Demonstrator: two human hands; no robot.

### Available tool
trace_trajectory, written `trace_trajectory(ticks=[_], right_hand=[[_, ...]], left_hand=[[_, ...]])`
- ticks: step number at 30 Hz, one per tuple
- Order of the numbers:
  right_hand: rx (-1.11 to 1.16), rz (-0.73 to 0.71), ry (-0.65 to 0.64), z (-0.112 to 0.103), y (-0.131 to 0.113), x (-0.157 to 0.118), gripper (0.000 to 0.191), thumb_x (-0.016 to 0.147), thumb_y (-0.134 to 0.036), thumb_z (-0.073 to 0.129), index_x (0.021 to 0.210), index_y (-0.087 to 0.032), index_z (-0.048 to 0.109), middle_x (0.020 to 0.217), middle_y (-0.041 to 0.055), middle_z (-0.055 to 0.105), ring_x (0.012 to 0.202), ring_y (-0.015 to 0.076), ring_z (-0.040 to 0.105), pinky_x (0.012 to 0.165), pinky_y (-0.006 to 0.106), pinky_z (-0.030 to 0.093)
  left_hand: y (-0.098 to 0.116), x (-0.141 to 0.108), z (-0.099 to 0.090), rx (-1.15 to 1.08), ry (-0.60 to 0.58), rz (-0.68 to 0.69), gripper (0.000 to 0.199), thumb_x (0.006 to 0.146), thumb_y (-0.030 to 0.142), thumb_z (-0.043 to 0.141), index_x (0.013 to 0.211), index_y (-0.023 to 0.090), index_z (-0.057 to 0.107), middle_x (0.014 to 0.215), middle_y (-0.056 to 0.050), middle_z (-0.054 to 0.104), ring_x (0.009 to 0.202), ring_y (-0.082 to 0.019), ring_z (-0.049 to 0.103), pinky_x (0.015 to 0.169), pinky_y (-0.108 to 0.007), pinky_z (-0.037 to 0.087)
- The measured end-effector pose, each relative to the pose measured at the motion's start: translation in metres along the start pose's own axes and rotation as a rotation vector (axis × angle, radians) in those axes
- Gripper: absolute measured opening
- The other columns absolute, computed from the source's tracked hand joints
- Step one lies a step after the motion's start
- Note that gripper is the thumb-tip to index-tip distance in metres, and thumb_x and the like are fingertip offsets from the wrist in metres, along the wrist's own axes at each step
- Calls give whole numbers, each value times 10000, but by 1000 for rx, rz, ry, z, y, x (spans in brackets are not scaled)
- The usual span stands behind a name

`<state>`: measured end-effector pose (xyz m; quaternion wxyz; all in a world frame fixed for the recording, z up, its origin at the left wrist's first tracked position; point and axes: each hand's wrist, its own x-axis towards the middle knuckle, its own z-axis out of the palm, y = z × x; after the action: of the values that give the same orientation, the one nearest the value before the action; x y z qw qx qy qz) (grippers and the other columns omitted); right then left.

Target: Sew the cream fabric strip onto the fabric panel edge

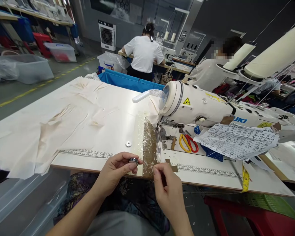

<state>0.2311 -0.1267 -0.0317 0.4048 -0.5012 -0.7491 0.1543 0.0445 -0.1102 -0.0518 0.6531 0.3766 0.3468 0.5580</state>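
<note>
Between the thumb and fingers of my left hand [116, 170] is a small metal bobbin part [133, 160], held over the front edge of the sewing table [113, 111]. My right hand [168, 185] is closed in a pinch at the table's front edge, near the brown taped strip [149, 147]; what its fingertips hold is too small to make out. A round metal disc [128, 144] lies on the table beyond my left hand. The white sewing machine [196, 101] stands beyond my right hand.
Pale fabric [61, 121] spreads over the table's left side. Yellow-and-red scissors [188, 143] lie beneath the machine arm, beside a written paper [236, 137]. A yellow tape measure [245, 178] hangs at the front edge. Two people [145, 52] sit farther back.
</note>
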Motion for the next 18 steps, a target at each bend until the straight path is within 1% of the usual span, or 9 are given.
trace_trajectory(ticks=[3, 5, 7, 10, 12, 13, 14, 17, 18], right_hand=[[2, 39, 70, -14, 1, -1, 166, 988, -227, 478, 844, -217, 562, 639, -50, 528, 496, 103, 474, 451, 201, 360], [48, 42, 158, -24, -3, -1, 140, 976, -204, 515, 862, -217, 596, 674, -42, 573, 518, 101, 503, 465, 194, 388], [105, -2, 296, -33, -9, 1, 101, 940, -151, 574, 897, -215, 639, 744, -24, 626, 609, 112, 574, 543, 201, 446], [182, -121, 542, -43, -16, 9, 161, 873, -71, 639, 957, -204, 675, 792, -9, 644, 729, 143, 623, 660, 247, 489], [184, -175, 618, -49, -14, 15, 197, 861, -55, 645, 989, -203, 677, 810, -3, 641, 753, 153, 626, 676, 264, 491], [158, -176, 595, -52, -11, 16, 197, 870, -63, 639, 997, -208, 678, 817, -1, 639, 749, 153, 625, 667, 261, 488], [126, -168, 521, -54, -6, 17, 189, 882, -83, 634, 1010, -214, 679, 800, -5, 629, 722, 147, 618, 644, 251, 483], [59, -176, 128, -52, 14, 13, 112, 925, -204, 626, 1009, -231, 695, 666, -33, 553, 562, 124, 553, 527, 224, 436], [66, -201, 8, -48, 21, 11, 90, 940, -258, 619, 943, -237, 707, 637, -32, 545, 535, 122, 539, 501, 225, 414]], left_hand=[[1, -1, -4, -13, -21, -8, 203, 776, 341, 816, 901, 192, 759, 897, -41, 750, 658, -92, 634, 663, -186, 565], [2, -2, -6, 16, -35, -16, 197, 785, 337, 810, 912, 195, 760, 921, -44, 747, 682, -101, 644, 683, -203, 577], [4, -1, -6, 52, -40, -26, 193, 797, 335, 800, 926, 197, 760, 949, -48, 745, 711, -113, 654, 704, -220, 589], [6, 0, -5, 86, -55, -50, 188, 806, 314, 793, 939, 188, 757, 992, -56, 744, 763, -122, 669, 735, -222, 593], [6, -1, -5, 54, -105, -82, 160, 812, 272, 792, 929, 172, 748, 993, -62, 749, 781, -117, 683, 760, -202, 583], [4, -2, -7, 1, -160, -101, 146, 815, 257, 790, 917, 167, 739, 974, -66, 755, 766, -113, 693, 751, -189, 577], [2, -5, -9, -85, -240, -118, 147, 819, 256, 789, 919, 168, 726, 942, -66, 760, 724, -109, 699, 712, -176, 572], [-11, -14, -25, -443, -524, -124, 270, 830, 350, 775, 1051, 228, 680, 816, -37, 761, 485, -100, 648, 456, -140, 495], [-17, -16, -32, -514, -551, -115, 316, 843, 383, 757, 1112, 245, 666, 779, -24, 753, 420, -92, 607, 399, -136, 455]])
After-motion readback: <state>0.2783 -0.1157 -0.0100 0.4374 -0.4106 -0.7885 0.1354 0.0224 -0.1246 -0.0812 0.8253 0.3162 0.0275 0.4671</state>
